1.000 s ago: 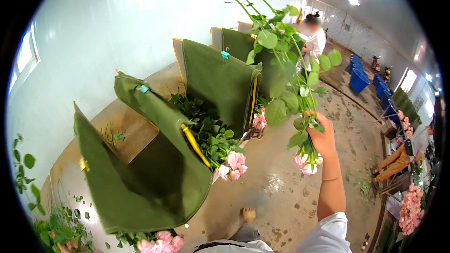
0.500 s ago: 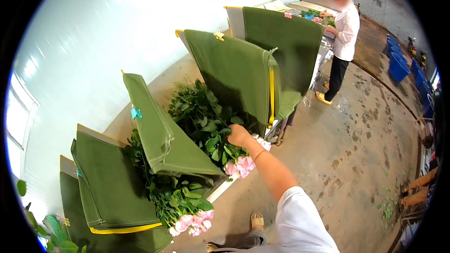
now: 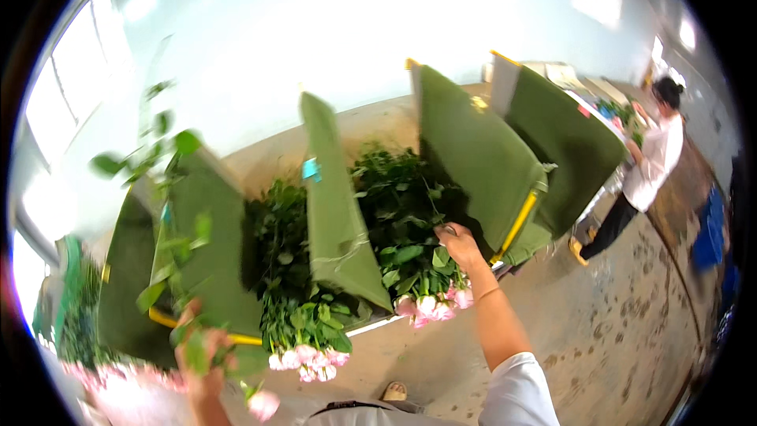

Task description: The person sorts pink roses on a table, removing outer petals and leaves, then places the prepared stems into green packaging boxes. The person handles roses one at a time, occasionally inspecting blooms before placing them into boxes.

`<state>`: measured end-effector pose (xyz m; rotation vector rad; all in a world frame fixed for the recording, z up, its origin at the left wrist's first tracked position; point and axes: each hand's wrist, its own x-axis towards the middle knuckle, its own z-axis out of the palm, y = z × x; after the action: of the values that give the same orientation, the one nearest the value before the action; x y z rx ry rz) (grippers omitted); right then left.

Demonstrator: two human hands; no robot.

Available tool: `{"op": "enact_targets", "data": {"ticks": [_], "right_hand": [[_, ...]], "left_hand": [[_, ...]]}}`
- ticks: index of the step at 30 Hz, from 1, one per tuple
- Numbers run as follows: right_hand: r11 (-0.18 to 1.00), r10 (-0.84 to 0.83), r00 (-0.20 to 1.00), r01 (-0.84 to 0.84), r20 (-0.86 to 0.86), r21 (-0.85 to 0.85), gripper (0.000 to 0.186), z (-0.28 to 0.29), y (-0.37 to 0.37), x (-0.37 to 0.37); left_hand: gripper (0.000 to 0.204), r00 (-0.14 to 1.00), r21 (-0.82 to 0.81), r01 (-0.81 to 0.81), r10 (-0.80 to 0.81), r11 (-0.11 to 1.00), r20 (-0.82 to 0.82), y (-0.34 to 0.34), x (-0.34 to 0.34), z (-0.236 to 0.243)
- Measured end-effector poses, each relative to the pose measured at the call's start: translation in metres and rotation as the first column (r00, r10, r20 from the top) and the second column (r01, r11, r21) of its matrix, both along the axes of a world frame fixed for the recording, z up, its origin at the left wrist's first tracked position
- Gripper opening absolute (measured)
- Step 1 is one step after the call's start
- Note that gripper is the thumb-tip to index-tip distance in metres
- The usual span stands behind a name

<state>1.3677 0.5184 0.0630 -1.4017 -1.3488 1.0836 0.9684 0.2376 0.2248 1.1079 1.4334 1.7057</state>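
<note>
7 o'clock: left hand (image 3: 203, 356), blurred, closed round the pink rose (image 3: 262, 405), head at its 4 o'clock, leaves toward 12 | 4 o'clock: right hand (image 3: 460, 246), outstretched, curled at the rose bunch (image 3: 396, 214) toward its 10; cannot tell grip

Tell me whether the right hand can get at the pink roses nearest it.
Likely yes: the right hand is at the leaves of those pink roses, and no green divider stands between hand and blooms.
</note>
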Motion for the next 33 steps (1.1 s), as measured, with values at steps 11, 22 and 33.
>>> {"op": "enact_targets", "data": {"ticks": [11, 22, 33], "right_hand": [[0.873, -0.154, 0.983, 0.181, -0.096, 0.453, 0.019, 0.078, -0.115, -0.05], [0.954, 0.28, 0.949, -0.292, 0.143, 0.072, 0.039, -0.021, -0.101, -0.241], [0.882, 0.276, 0.641, -0.466, -0.716, -0.076, 0.032, 0.085, -0.076, -0.239]], "left_hand": [[0.039, 0.962, -0.449, 0.195, -0.081, 0.872, 0.261, 0.108, 0.025, -0.153], [0.049, 0.596, -0.054, 0.07, -0.085, 0.996, -0.799, 0.089, 0.03, -0.161], [0.067, 0.562, -0.38, -0.357, -0.129, 0.853, -0.817, 0.094, -0.006, -0.167]]}}
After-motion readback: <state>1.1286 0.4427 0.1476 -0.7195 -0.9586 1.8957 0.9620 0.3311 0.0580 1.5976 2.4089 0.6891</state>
